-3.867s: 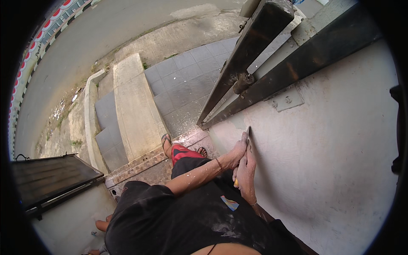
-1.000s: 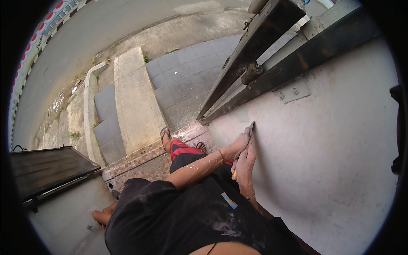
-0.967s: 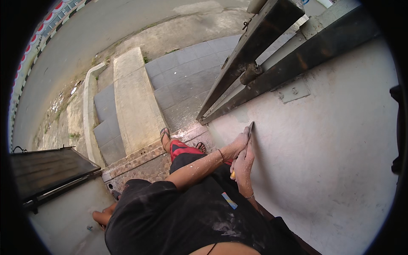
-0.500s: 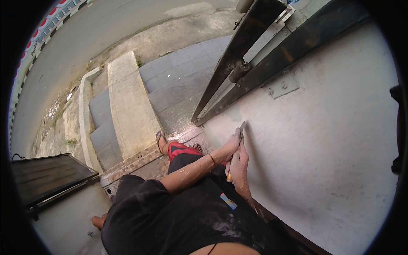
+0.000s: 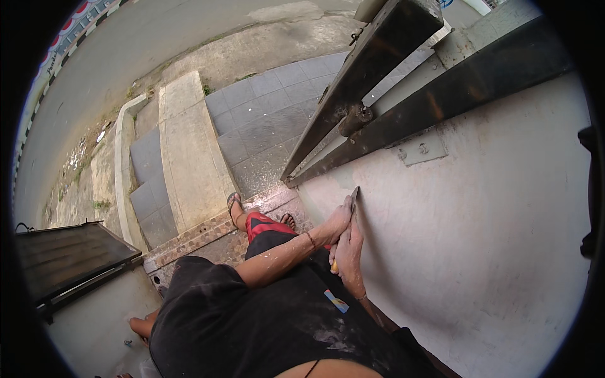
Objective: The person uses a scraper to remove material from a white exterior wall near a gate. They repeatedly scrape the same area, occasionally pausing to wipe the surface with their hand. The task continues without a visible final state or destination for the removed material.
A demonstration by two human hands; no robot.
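A putty knife with a yellow handle (image 5: 334,267) and a dull metal blade (image 5: 356,196) is held against the pale, plastered wall (image 5: 466,252). My right hand (image 5: 351,252) is wrapped round the handle, whose butt pokes out below the fist. Just above it, my left hand (image 5: 338,220) grips the tool by the blade, fingers close to its tip. White dust coats both hands. Much of the tool is hidden by them, and whether the blade edge touches the wall I cannot tell.
A dark metal gate frame (image 5: 441,94) with a hinge (image 5: 356,120) stands at the upper right, near a bolted plate (image 5: 423,150) on the wall. Left are a concrete ramp (image 5: 189,151), grey tiled steps (image 5: 151,157) and another dark metal panel (image 5: 69,258). Pale flecks speckle the threshold.
The view has shifted slightly, so the gate frame appears lower and larger. Both hands and the putty knife sit a little lower and further left in the picture; the grip looks the same.
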